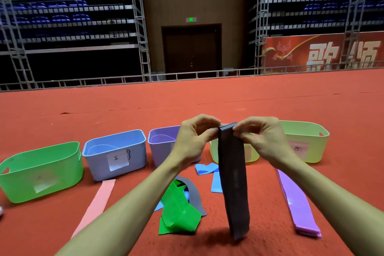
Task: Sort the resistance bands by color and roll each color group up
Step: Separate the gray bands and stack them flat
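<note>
My left hand (194, 138) and my right hand (262, 138) pinch the top end of a stack of dark grey bands (233, 181) that hangs down to the red floor. On the floor lie a pink band (97, 201), a crumpled green band (178, 211) over another grey band (193, 193), light blue bands (209, 172), and a flat stack of purple bands (296, 199).
A row of bins stands behind the bands: green bin (41, 170), blue bin (115, 151), purple bin (162, 141), a yellow bin (252, 155) partly hidden by the grey bands, and a yellow-green bin (305, 141). Red carpet stretches beyond to a railing.
</note>
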Motion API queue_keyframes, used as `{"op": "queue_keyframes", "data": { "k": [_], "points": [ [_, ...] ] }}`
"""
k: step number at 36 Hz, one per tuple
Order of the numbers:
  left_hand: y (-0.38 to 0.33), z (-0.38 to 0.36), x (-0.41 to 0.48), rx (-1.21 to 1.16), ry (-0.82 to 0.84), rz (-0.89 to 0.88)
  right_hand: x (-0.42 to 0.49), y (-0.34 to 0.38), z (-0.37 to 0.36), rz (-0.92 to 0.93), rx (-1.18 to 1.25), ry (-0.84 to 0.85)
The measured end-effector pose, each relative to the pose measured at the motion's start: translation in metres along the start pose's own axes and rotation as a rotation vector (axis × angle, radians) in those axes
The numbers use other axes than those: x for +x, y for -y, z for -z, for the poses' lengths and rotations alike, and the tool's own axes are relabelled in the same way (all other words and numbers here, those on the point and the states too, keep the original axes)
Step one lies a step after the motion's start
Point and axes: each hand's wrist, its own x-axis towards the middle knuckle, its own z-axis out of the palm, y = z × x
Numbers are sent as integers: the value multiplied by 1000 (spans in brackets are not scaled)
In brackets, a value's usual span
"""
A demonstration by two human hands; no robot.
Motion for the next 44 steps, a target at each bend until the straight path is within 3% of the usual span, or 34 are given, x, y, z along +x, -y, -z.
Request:
{"op": "queue_keyframes", "data": {
  "k": [14,23,31,44],
  "points": [
    [1,-9,-11,99,-41,-24,-4,-9,-1,-95,5,-69],
    [4,-16,-10,-13,-99,22,-7,-12,-5,-149,43,-54],
    [8,-20,-4,-81,-171,43,-10,-12,-8,-29,-63,-110],
    [8,-26,-2,-207,-153,108,-11,-18,-5,150,-97,-17]
  ]
}}
